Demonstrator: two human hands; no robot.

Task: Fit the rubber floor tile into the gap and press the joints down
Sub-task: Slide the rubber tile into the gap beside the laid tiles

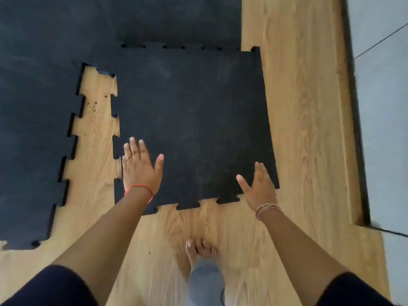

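Here's the loose rubber floor tile [192,127], black, square, puzzle-toothed along its edges, lying flat on the wood-look floor [298,107]. Its far edge meets the laid rubber matting [33,129] beyond it, and the seam there shows as a row of small dark notches; whether those teeth are fully seated is hard to make out. On the tile's left side a strip of bare floor still shows between its teeth and the toothed edge of the matting, so that joint stands apart. Dark specks of debris [91,109] dot that strip, right between the two sets of teeth.

Left hand [139,166], red string bracelet [141,188] at the wrist, is spread flat and wide at the tile's near left corner, fingers [134,146] reaching over the toothed edge, holding nothing. Right hand [259,186], with tan wrist bands [267,209], is also spread wide at the tile's near right corner, empty; whether the palm actually touches the rubber I cannot tell.

Nearer than the tile, a bare foot [201,250] stands on the wood below a grey trouser leg [206,281]. Right of the tile, past a wide run of wood, a dark strip borders pale grey flooring [384,107], cut off by the frame.
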